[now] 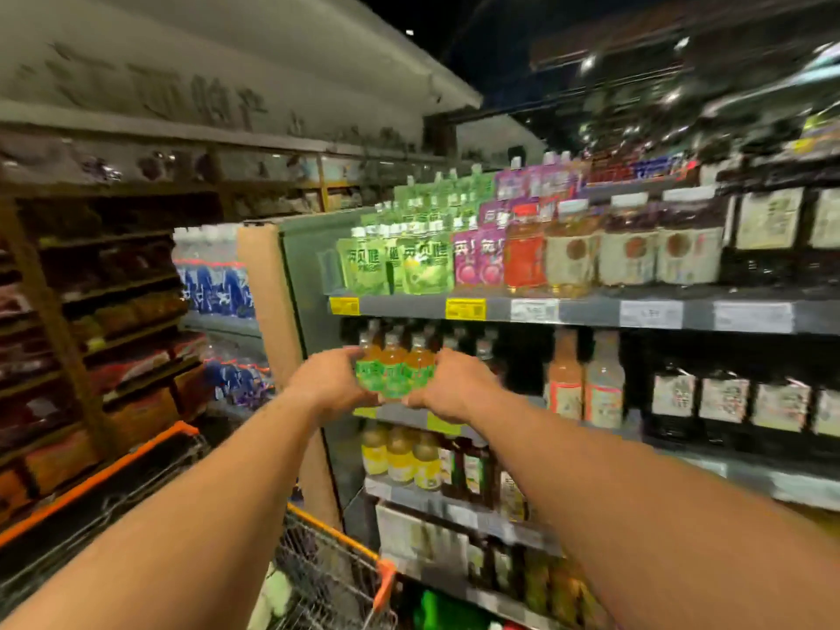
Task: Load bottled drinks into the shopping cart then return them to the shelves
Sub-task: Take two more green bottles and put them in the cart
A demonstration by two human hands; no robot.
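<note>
left hand (329, 379) and right hand (454, 387) grip between them three orange-filled plastic bottles with green labels (394, 372) at the front of the grey metal middle shelf (500, 420) | yellow-labelled juice bottles (400, 456) one tier below | orange-rimmed wire shopping cart (336, 570) bottom centre, just beside the shelving | frame blurred

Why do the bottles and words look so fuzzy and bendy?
In the head view, motion blur smears the orange bottles between the left hand and right hand; the wide lens bows the shelves; the ceiling is dark with streaky lights.
</note>
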